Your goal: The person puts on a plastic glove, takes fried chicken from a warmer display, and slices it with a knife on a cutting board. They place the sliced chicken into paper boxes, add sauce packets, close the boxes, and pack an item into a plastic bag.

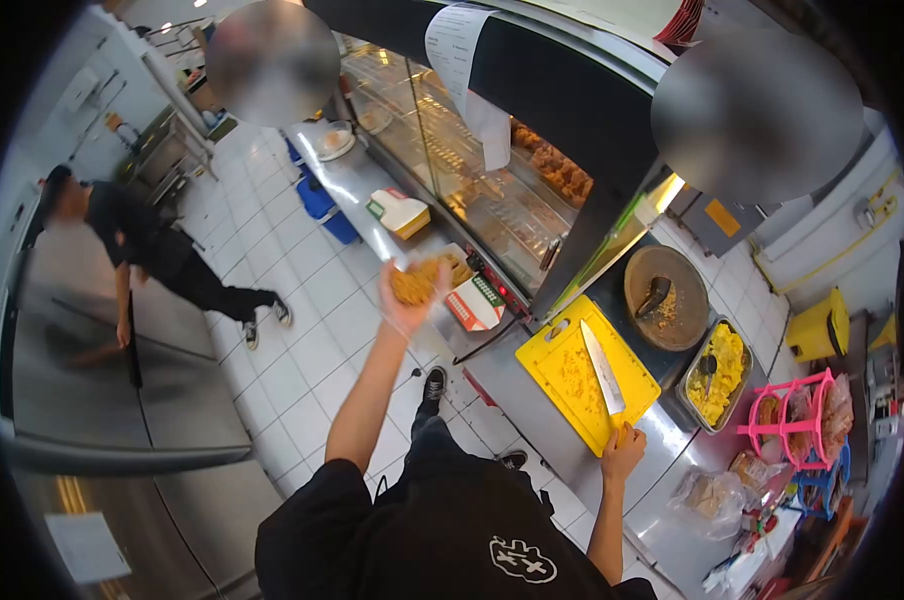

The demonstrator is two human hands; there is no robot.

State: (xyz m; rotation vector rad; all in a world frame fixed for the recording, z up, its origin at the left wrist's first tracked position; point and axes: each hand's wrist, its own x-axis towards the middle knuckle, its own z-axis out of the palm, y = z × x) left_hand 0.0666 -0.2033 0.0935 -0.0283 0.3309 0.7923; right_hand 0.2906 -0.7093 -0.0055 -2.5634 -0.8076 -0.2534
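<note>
My left hand (402, 318), seemingly in a thin clear glove, holds a golden-brown piece of fried chicken (418, 283) above the counter's near edge. Just beyond it sits an open food box (460, 266), and a red, white and green carton (475, 304) stands to its right. My right hand (624, 452) is closed around the handle of a large kitchen knife (601, 362). Its wide blade lies over a yellow cutting board (542, 352) strewn with crumbs. The knife's handle is mostly hidden by my fingers.
Right of the board are a stone mortar (642, 262) with a dark pestle (655, 297), a metal tray (688, 408) of yellow food and a pink rack (795, 425). A heated display case (452, 165) stands ahead. Another person (147, 225) is at the left by steel doors (177, 385).
</note>
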